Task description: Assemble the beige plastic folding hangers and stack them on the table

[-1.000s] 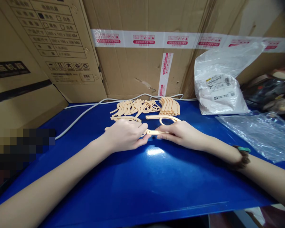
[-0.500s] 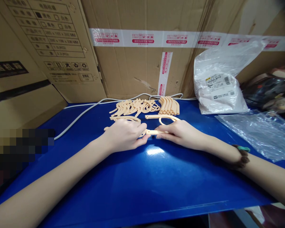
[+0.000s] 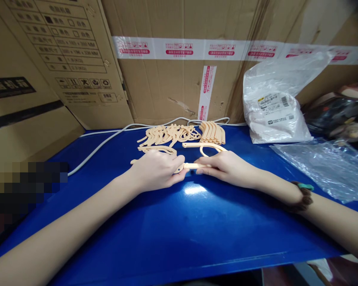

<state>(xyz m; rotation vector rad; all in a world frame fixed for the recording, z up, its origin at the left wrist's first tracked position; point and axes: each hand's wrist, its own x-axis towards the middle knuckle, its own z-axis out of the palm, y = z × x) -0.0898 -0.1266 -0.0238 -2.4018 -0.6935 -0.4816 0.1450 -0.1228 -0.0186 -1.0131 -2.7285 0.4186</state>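
My left hand [image 3: 155,169] pinches a beige plastic hanger hook piece [image 3: 179,170]; a dark hole shows near its end, and most of it is hidden by the fingers. Gripped in my right hand [image 3: 228,169] is a slim beige hanger arm [image 3: 192,166], whose end meets the left piece at the fingertips. Whether the two are locked together I cannot tell. Just behind the left hand lies a curved hanger part [image 3: 158,148]. Another hanger part [image 3: 198,145] with a loop lies behind the right hand.
Farther back are a loose pile of beige hanger pieces [image 3: 164,135] and a neat stack of curved arms [image 3: 211,133]. A white cable [image 3: 100,149] runs along the back. To the right are a filled plastic bag [image 3: 277,115] and a flat clear bag [image 3: 325,167]. Cardboard boxes [image 3: 173,87] wall the blue table [image 3: 179,234].
Both hands stay in the same place. The two held pieces have shifted slightly at the point where they meet, the left one turning a little between the fingertips.
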